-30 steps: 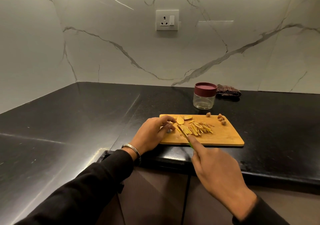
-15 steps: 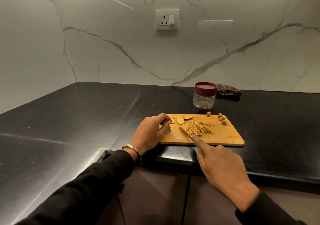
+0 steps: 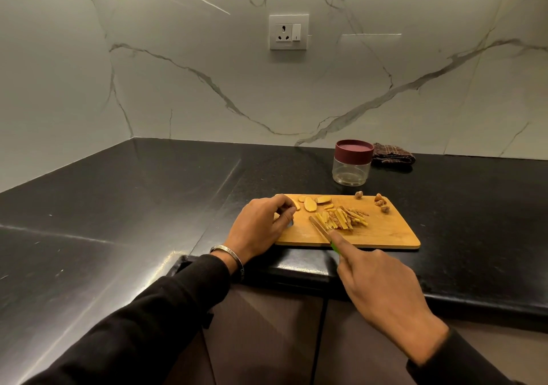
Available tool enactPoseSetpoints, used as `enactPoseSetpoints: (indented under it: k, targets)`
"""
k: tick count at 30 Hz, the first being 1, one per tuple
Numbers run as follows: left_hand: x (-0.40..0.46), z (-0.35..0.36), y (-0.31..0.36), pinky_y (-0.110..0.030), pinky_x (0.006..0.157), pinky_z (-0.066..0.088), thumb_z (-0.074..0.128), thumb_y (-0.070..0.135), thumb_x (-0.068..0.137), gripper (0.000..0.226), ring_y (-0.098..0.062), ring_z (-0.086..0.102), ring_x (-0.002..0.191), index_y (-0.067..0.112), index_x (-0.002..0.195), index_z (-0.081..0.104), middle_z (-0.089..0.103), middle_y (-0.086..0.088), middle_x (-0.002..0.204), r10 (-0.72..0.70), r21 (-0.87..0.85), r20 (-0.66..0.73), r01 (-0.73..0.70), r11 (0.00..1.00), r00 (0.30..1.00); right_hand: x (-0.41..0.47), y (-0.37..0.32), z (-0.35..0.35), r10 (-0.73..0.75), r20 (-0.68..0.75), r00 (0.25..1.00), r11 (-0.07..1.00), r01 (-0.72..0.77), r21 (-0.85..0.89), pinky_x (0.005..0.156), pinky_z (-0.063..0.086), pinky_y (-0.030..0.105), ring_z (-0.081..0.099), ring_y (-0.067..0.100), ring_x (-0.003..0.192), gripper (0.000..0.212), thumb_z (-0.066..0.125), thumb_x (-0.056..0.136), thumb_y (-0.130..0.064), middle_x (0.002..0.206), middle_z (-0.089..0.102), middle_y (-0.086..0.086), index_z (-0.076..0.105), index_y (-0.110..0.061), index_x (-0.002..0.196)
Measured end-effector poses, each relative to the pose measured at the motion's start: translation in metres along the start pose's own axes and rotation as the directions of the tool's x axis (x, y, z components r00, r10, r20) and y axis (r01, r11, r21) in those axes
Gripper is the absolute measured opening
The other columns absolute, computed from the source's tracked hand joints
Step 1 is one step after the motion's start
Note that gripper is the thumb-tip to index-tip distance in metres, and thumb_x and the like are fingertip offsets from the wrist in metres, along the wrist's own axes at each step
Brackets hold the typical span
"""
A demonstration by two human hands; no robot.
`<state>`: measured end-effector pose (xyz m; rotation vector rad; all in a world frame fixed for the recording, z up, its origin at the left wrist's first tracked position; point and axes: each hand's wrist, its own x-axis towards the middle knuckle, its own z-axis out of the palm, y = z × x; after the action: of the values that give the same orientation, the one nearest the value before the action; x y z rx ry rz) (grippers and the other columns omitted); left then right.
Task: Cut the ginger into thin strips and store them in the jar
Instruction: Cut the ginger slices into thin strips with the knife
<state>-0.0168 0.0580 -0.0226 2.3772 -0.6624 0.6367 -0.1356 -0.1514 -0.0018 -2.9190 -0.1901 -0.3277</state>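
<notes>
Now ginger strips (image 3: 344,221) just beyond right hand (image 3: 382,290) gripping knife (image 3: 320,230).

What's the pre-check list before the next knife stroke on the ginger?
1. Right hand grips knife: ok.
2. Blade beside the strips, on the cutting board: ok.
3. Left hand apart from the blade: ok.
4. Left hand pinning a slice: cannot tell, fingers curled over it.
5. Uncut slices left on the board: ok.
6. Jar ready for strips: not ok, lid on.
</notes>
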Motion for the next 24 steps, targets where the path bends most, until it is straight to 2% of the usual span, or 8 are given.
enactPoseSetpoints:
  k: [4,9,14,18,24]
  targets:
    - [0.001,0.001,0.0,-0.029,0.076,0.054,0.06,0.031,0.098,0.014,-0.002,0.064,0.083,0.021,0.103,0.068,0.072,0.014,0.088,0.003,0.006,-0.003,-0.003,1.0,1.0,0.003,0.003,-0.002,0.03,-0.018,0.999,1.0,-0.03,0.002,0.048,0.025,0.021,0.043,0.007,0.062,0.054,0.025,0.107,-0.045,0.074,0.046,-0.009,0.005,-0.046,0.156]
    - [0.0,0.0,0.0,-0.027,0.076,0.054,0.06,0.034,0.097,0.016,-0.003,0.064,0.084,0.021,0.101,0.068,0.072,0.012,0.09,0.003,0.007,-0.005,-0.003,1.0,1.0,0.005,0.003,-0.001,-0.02,0.011,1.0,0.999,0.019,0.032,0.05,0.028,0.021,0.046,0.007,0.065,0.052,0.026,0.106,-0.046,0.074,0.047,-0.01,0.009,-0.049,0.155]
    - [0.0,0.0,0.0,-0.025,0.076,0.054,0.06,0.034,0.098,0.016,-0.004,0.064,0.084,0.02,0.101,0.067,0.072,0.012,0.09,0.003,0.024,-0.014,-0.003,1.0,1.0,0.011,0.01,0.001,-0.002,-0.01,1.0,0.999,0.002,0.054,0.05,0.028,0.02,0.048,0.005,0.066,0.052,0.027,0.106,-0.045,0.077,0.052,-0.011,0.009,-0.049,0.155]
    - [0.001,0.0,0.0,-0.024,0.077,0.053,0.061,0.033,0.097,0.016,-0.003,0.064,0.086,0.019,0.104,0.068,0.072,0.011,0.092,0.005,0.026,-0.015,-0.004,1.0,1.0,0.011,0.008,0.0,-0.027,0.015,1.0,0.999,0.027,0.032,0.057,0.035,0.026,0.047,0.006,0.066,0.052,0.028,0.106,-0.046,0.076,0.049,-0.011,0.01,-0.049,0.155]
    - [0.002,0.002,-0.005,-0.023,0.078,0.052,0.062,0.03,0.096,0.01,-0.005,0.062,0.089,0.022,0.1,0.068,0.07,0.01,0.097,-0.004,0.046,-0.051,0.006,0.999,0.999,0.016,0.011,0.001,-0.02,0.08,0.997,1.0,0.021,-0.002,0.061,0.035,0.029,0.046,0.008,0.07,0.055,0.027,0.106,-0.044,0.079,0.048,-0.009,0.005,-0.045,0.157]
